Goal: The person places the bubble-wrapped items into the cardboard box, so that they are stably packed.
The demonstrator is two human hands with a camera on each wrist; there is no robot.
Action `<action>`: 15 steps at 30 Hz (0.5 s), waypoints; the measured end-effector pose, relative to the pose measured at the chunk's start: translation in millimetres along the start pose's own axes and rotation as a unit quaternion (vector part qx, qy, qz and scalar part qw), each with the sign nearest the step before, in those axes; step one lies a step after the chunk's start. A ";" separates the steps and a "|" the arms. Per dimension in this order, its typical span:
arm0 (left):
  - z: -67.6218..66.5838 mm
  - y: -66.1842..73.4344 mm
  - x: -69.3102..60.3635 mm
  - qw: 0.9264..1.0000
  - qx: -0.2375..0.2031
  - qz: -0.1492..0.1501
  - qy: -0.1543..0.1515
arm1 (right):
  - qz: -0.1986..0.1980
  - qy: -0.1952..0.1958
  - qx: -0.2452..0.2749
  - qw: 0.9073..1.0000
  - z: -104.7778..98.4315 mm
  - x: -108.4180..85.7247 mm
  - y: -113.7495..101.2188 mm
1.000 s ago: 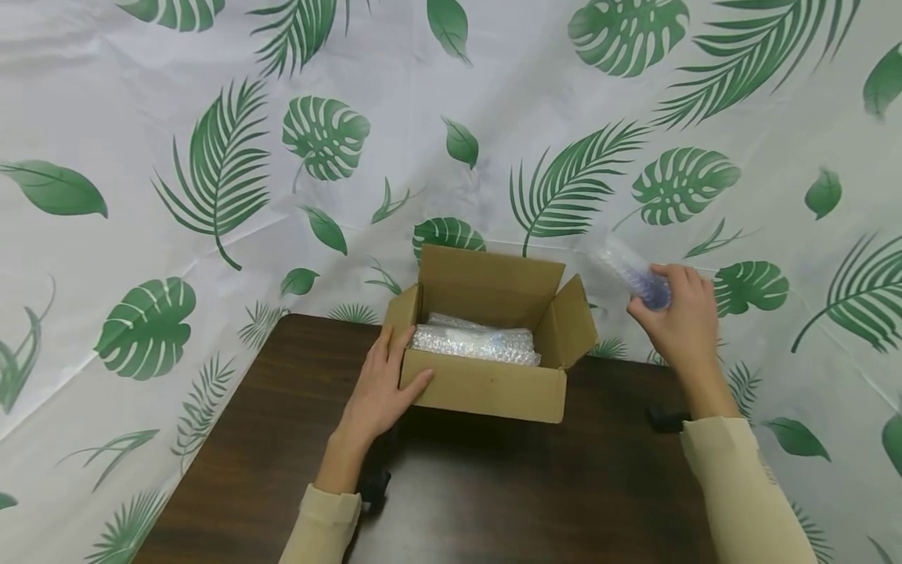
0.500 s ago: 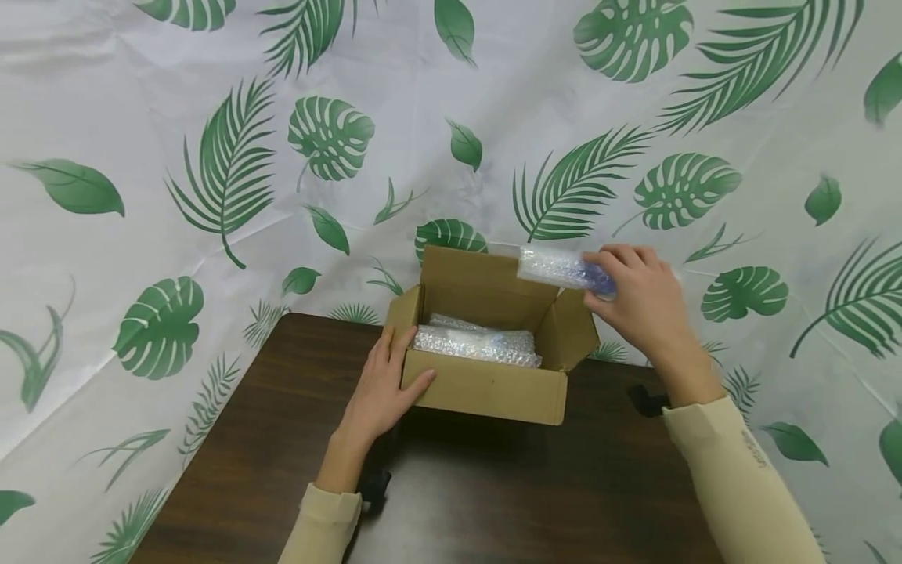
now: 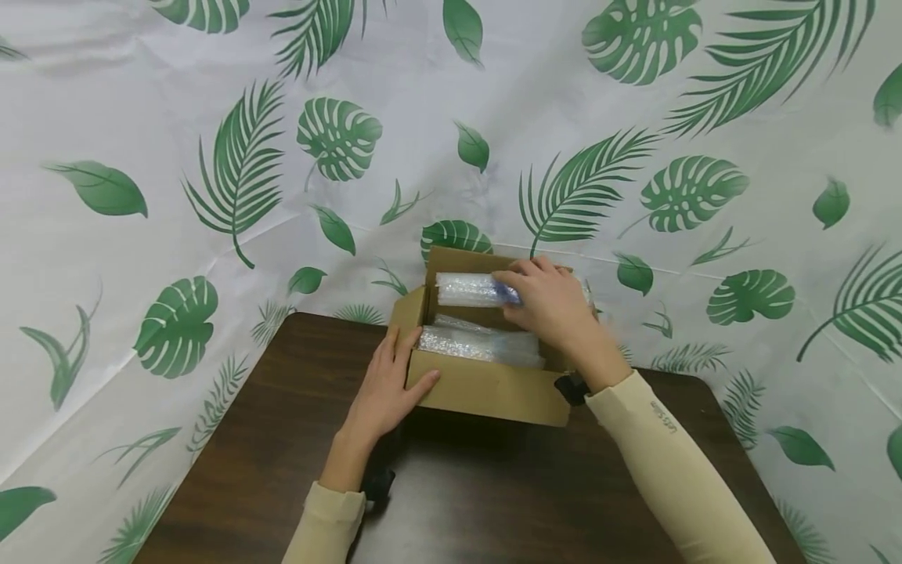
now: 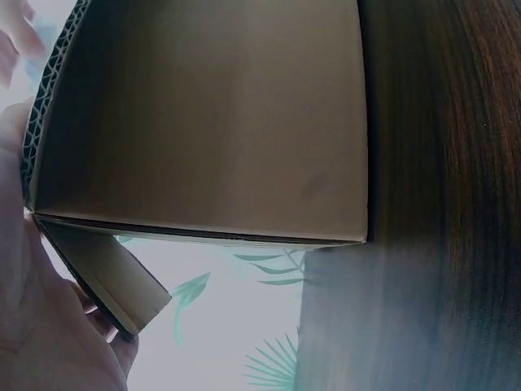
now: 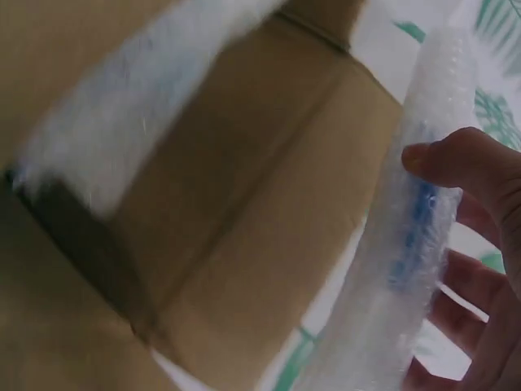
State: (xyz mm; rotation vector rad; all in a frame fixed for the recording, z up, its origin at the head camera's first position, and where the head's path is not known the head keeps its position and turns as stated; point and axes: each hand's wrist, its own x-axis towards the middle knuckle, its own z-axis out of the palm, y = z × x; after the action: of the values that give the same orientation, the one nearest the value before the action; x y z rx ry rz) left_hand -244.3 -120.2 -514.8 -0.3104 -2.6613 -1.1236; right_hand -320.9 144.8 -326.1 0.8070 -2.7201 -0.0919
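My right hand (image 3: 553, 304) grips a bubble-wrapped roll (image 3: 465, 290) over the rear part of an open cardboard box (image 3: 486, 389). Blue shows through the wrap, and what lies inside cannot be made out. In the right wrist view the thumb presses one side of the roll (image 5: 407, 220), with the fingers around the other. Another bubble-wrapped bundle (image 3: 475, 345) lies inside the box along the front wall. My left hand (image 3: 383, 392) holds the box's left front corner, thumb on the front wall. Its fingers reach behind a side flap (image 4: 110, 277) in the left wrist view.
The box stands near the far edge of a dark wooden table (image 3: 458, 493). Its rear flap stands up, and a leaf-patterned cloth (image 3: 423, 94) hangs behind. Each wrist wears a black camera mount (image 3: 380, 487).
My right hand has carried the bubble-wrapped roll leftward from beside the box to over its opening, turning it nearly level. The left hand stays on the box.
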 end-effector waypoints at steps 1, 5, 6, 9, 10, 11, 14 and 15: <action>0.3 0.2 0.3 1.000 0.000 0.002 0.002 | 0.000 -0.010 0.001 1.000 5.9 4.0 -2.9; 0.2 1.7 1.1 1.000 0.001 0.003 0.007 | 0.011 -0.058 0.004 0.998 28.6 19.4 -10.0; 0.3 1.8 1.2 1.000 0.001 0.002 0.008 | 0.015 -0.075 0.008 0.997 33.9 22.8 -10.2; 1.3 1.8 0.9 1.000 0.005 0.000 0.004 | 0.034 -0.124 0.022 0.991 47.6 29.8 -8.6; 1.6 1.7 0.7 1.000 0.005 0.000 0.002 | 0.040 -0.137 0.031 0.989 51.6 31.3 -7.7; 1.9 1.6 0.4 1.000 0.005 0.000 0.000 | 0.046 -0.148 0.040 0.987 55.2 32.7 -6.7; 1.8 0.9 0.4 1.000 0.007 0.001 0.000 | 0.054 -0.161 0.064 0.983 62.7 36.7 -5.2; 1.3 0.6 0.4 1.000 0.006 0.000 0.002 | 0.053 -0.161 0.069 0.983 64.4 38.2 -5.3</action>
State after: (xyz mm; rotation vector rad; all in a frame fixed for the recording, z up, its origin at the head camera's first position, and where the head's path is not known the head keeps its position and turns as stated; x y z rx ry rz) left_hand -244.7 -118.9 -515.2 -0.3056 -2.6628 -1.1074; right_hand -368.1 118.1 -378.0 0.7369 -3.0986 -0.0090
